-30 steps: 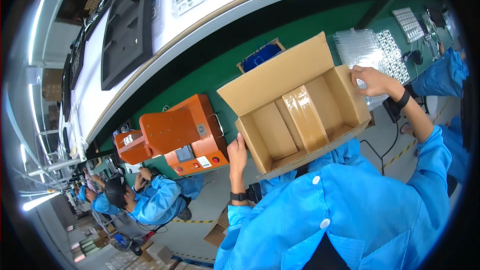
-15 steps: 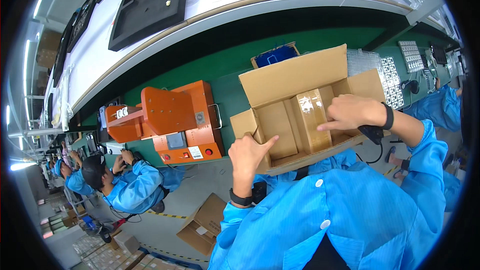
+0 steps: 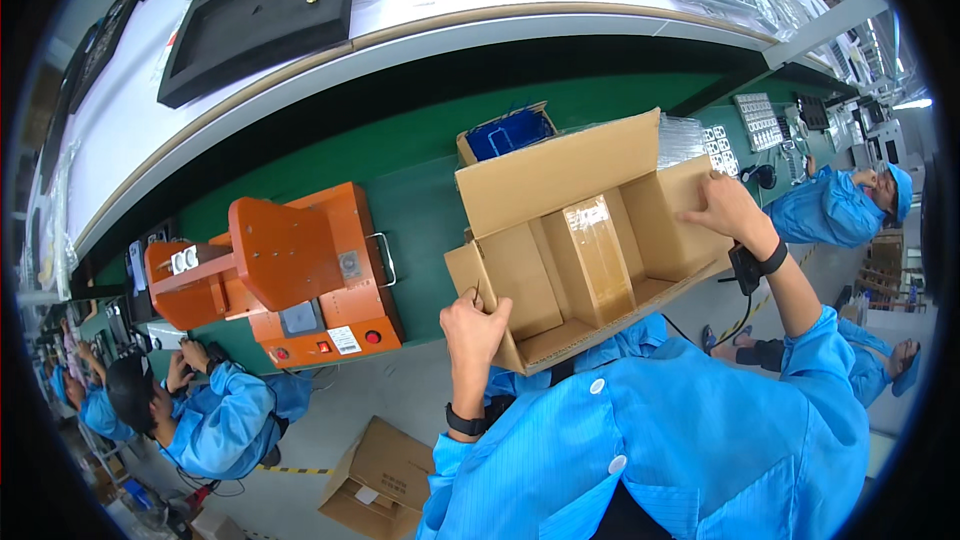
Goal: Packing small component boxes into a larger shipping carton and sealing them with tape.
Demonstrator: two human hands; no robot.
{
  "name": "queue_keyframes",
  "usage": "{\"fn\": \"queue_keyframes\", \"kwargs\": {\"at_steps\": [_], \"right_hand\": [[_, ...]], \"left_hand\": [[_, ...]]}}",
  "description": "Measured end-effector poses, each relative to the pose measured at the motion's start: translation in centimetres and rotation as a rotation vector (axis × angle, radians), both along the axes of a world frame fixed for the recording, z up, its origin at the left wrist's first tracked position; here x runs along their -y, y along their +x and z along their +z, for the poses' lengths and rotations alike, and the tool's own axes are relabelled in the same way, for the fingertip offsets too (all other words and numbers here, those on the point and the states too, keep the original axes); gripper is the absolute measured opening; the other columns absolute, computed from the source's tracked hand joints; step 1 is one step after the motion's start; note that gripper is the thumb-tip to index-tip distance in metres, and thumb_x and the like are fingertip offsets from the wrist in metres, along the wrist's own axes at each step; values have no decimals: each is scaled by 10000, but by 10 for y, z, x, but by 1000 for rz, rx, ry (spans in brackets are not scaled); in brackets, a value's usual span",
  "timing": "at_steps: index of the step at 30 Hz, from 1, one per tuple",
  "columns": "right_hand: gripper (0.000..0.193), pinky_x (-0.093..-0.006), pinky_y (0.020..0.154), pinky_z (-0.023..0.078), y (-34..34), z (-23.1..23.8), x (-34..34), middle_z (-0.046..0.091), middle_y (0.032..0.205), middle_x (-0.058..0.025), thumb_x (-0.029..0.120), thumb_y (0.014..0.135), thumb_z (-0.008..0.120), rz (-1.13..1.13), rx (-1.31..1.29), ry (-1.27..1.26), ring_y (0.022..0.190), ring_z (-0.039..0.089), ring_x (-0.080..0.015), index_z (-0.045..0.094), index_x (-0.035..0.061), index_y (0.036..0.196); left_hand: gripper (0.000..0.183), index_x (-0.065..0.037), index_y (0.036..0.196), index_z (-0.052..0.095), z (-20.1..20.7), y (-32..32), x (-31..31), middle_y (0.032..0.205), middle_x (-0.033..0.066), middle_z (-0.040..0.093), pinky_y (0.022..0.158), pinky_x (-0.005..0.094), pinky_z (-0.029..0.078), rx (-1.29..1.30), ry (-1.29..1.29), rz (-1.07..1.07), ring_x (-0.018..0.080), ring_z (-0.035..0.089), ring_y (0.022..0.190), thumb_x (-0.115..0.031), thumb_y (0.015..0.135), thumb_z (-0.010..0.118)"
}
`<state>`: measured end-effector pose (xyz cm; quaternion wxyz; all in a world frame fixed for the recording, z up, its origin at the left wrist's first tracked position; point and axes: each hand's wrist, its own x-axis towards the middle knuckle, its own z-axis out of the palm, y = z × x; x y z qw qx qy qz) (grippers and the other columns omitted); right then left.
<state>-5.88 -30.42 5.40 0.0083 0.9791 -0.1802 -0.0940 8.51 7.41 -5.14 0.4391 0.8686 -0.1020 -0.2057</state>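
Note:
An open cardboard box (image 3: 520, 189) stands in front of me, tilted a little, with its far flap raised. Inside it, a narrow brown cardboard piece with shiny clear tape (image 3: 598, 255) runs across the middle, with hollows to either side. My left hand (image 3: 475, 328) is closed around the box's left flap and wall near the front corner, its thumb bent over the edge. At the other end my right hand (image 3: 728, 210) grips the right flap, thumb on the inner face and fingers at the outer edge.
On the green bench an orange machine (image 3: 290, 250) with a metal handle stands left of the box. Behind the box is a small carton with blue contents (image 3: 510, 137). A shelf edge (image 3: 420, 35) overhangs the back. Co-workers in blue sit at both sides; another open carton (image 3: 378, 480) lies on the floor.
My right hand has moved from over the taped inner piece to the box's right flap and taken hold of it. My left thumb has drawn in against the left edge. The view has turned right.

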Motion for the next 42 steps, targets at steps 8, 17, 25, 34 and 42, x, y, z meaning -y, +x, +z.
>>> {"fn": "queue_keyframes", "kwargs": {"at_steps": [8, 17, 25, 34, 42], "right_hand": [[804, -443, 744, 545, -3, -46, 11, 662, 697, -272, 691, 783, 560, -275, -508, 280, 733, 683, -403, 685, -103, 771], [576, -392, 650, 550, 0, -49, -1, 595, 505, -176, 405, 905, 445, -276, -500, 548, 537, 654, -293, 620, -62, 617], [534, -410, 629, 535, -5, -6, 9, 595, 497, -155, 371, 885, 449, -144, -430, 401, 534, 644, -296, 620, -43, 593], [469, -500, 597, 448, -109, 74, 6, 495, 584, -296, 321, 811, 501, -318, -164, 402, 593, 544, -448, 538, -107, 622], [417, -497, 575, 406, -297, 70, -43, 418, 548, -270, 278, 817, 490, -701, 154, 455, 545, 473, -439, 478, -94, 628]], "left_hand": [[573, 48, 764, 717, 36, -1, -6, 691, 291, 652, 676, 489, 547, 26, 568, -411, 443, 669, 696, -517, 795, 632], [478, 82, 724, 672, 24, -1, -5, 734, 313, 639, 724, 511, 527, 4, 459, -474, 474, 645, 732, -366, 852, 563], [462, 108, 680, 640, 61, 7, 0, 696, 322, 608, 701, 518, 516, 123, 444, -535, 479, 632, 697, -310, 855, 549], [435, 101, 634, 615, 150, -16, 40, 578, 266, 579, 571, 481, 483, 408, 368, -631, 425, 603, 544, -274, 854, 600], [367, 75, 623, 564, 196, -76, 132, 548, 246, 524, 523, 456, 419, 636, 279, -1004, 417, 533, 503, -217, 842, 597]]}}
